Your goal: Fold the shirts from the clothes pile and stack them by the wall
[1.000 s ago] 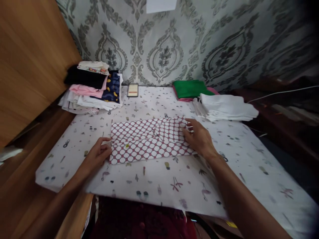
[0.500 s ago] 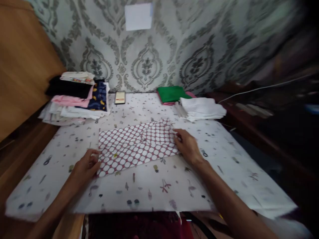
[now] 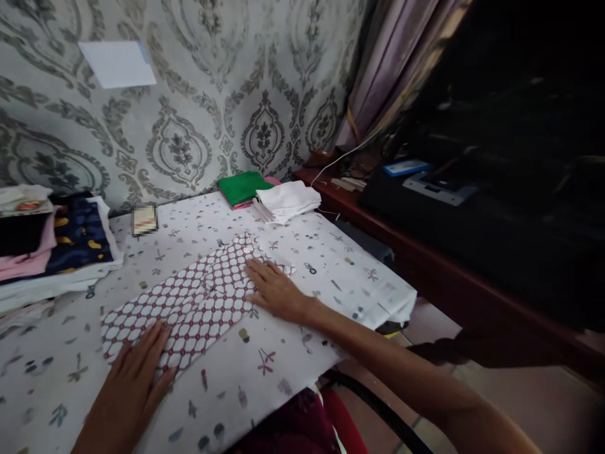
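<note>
A folded garment (image 3: 189,302), white with a dark red and grey lattice pattern, lies on the table (image 3: 265,391) with its printed white cover. My left hand (image 3: 135,372) rests flat on the cloth's near left end, fingers stretched out. On its right end lies my right hand (image 3: 274,290), palm down with the fingers extended. Neither hand grips the fabric. Small wrinkles run across the cloth's middle, and its right end looks uneven beyond my right fingers.
Folded clothes (image 3: 80,233) are stacked at the left. A phone-like object (image 3: 144,219) lies near the wall. At the back, a green folded cloth (image 3: 243,188) sits beside white folded cloths (image 3: 288,200). A dark wooden ledge (image 3: 454,296) runs along the right, with a cable (image 3: 338,154) above.
The view has turned right. My left hand has moved from the cloth's left edge onto its surface and flattened. My right hand has shifted from the right edge to lie on top.
</note>
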### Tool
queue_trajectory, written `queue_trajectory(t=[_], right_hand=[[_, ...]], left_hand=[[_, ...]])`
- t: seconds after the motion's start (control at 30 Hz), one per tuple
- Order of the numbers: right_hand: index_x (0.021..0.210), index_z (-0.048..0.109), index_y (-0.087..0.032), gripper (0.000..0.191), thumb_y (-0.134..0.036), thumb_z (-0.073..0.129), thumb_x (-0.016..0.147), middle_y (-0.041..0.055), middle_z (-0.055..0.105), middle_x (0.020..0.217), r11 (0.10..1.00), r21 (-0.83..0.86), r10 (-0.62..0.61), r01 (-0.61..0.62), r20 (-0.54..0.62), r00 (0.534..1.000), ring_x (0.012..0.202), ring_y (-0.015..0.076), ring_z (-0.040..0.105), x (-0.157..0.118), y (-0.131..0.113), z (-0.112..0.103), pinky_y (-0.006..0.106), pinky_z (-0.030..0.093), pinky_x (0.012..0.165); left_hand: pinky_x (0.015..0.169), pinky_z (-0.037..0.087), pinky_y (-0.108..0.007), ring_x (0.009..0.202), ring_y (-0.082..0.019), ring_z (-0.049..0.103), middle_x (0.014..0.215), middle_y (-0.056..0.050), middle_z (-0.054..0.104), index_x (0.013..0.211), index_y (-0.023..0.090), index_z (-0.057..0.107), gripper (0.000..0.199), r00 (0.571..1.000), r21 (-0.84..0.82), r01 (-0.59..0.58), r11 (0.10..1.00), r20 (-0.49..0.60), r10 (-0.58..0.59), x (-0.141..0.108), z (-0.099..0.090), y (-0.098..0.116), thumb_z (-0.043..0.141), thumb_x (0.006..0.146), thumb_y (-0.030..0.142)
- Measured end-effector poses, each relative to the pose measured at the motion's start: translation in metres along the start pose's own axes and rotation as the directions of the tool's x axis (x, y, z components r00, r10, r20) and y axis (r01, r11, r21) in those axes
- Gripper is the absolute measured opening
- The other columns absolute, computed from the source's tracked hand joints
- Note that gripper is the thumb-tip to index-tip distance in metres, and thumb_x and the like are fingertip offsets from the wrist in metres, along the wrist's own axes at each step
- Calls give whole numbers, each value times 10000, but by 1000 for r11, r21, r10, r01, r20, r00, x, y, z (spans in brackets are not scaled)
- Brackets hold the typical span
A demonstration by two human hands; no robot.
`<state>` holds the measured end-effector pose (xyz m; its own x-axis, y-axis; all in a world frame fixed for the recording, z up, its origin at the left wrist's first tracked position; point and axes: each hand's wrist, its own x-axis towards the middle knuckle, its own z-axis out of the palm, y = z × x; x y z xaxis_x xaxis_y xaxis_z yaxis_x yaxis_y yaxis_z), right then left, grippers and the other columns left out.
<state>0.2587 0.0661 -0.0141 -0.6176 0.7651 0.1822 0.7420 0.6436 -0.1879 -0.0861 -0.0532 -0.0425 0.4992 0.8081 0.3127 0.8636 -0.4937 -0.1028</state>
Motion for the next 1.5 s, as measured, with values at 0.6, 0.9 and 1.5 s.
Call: queue_trajectory(t=[0.6,0.9,1.5], right_hand=[[1466,439,-133,587,-485,257,1033,156,385,1564,991,-83,97,-104,-84,992,1489,263,265,19,11,-16,512,231,1205],[1463,433,-99,583,-448,352,1003,191,435,1524,996,-84,29,-28,10,1000,1445,297,353,105,24,26,533,256,1178],[1012,604,-97,186,-33,480,889,141,668,938,801,59,-596,595,171,785,842,240,618,62,-213,4,351,474,635]], left_hand=[[1152,350,-440,1437,-225,387,1589,-50,376,1593,279,61,658,988,10,148,989,46,-149,7,-14,6,336,1013,424],[1211,265,-452,1468,-211,333,1602,-37,352,1579,324,133,634,960,-201,245,948,184,-209,3,-28,3,369,1008,470],[619,373,-288,691,-183,518,678,6,545,664,213,539,199,733,-320,679,660,343,-588,56,-38,-124,574,684,408]])
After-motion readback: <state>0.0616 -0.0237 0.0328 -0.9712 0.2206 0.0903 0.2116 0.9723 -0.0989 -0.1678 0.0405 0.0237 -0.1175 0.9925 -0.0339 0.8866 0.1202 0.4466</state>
